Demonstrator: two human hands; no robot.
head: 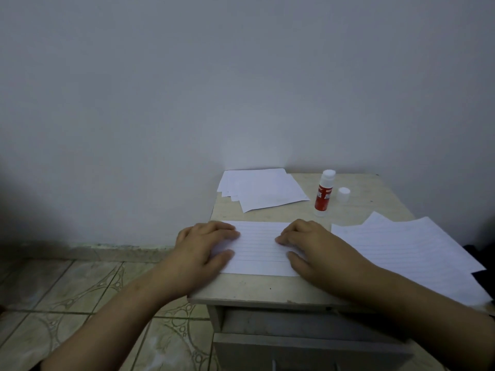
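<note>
A lined white sheet of paper lies flat near the front of a small beige table. My left hand presses its left end with the fingers laid flat and the thumb on the paper. My right hand presses its right end the same way, fingertips pointing left. A red and white glue stick stands upright and uncapped behind the sheet, and its white cap sits just to its right.
A stack of several white papers lies at the table's back left against the wall. More lined sheets overhang the right side. A drawer sits under the tabletop. Tiled floor lies to the left.
</note>
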